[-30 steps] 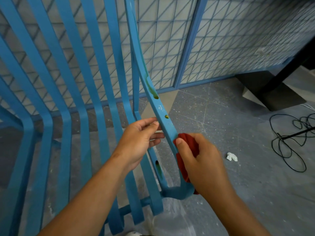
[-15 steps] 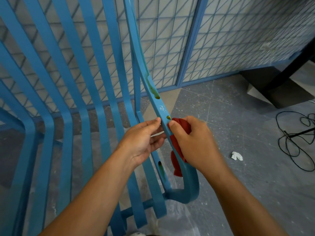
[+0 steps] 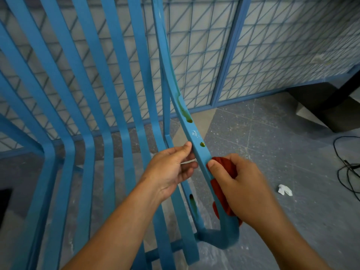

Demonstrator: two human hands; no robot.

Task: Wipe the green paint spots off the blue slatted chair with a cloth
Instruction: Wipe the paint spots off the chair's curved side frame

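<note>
No legible writing. R hand (image 3: 245,190) grips red cloth (image 3: 218,190), slid lower down blue chair's outer slat (image 3: 202,152) vs 0.5 s ago; L hand (image 3: 171,170) still pinches slat; green spot (image 3: 202,144) above.

Left hand (image 3: 171,168) is gripping the blue chair's (image 3: 81,117) outer rail, thumb at its edge. Right hand (image 3: 241,190) is pressing a red cloth (image 3: 219,189) against that rail. Green paint spots (image 3: 202,144) are sitting just above.

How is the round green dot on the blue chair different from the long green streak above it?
The small round green paint dot sits just above the hands; the long green paint streak is higher. The dot is compact; the streak runs thin along the blue slat's edge. Both are unwiped.
</note>
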